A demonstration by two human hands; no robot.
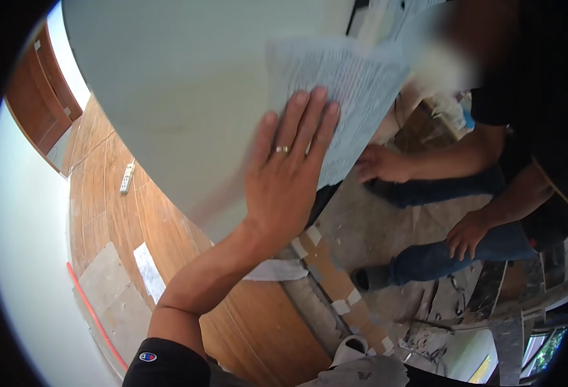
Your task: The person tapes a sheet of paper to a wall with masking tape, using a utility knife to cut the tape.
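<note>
My left hand lies flat, its fingers stretched out together and a ring on one of them. It presses against a large pale, smooth panel that stands upright and tilted across the view. Under its fingertips, at the panel's right edge, is a sheet of printed paper that looks like newspaper. The thumb is hidden. A dark strip shows along the panel's edge below the paper. My right hand is not in view.
A person crouches at the right, one hand near the panel's edge, the other by the knee. A power strip and paper sheet lie on the wood floor. Debris lies lower right.
</note>
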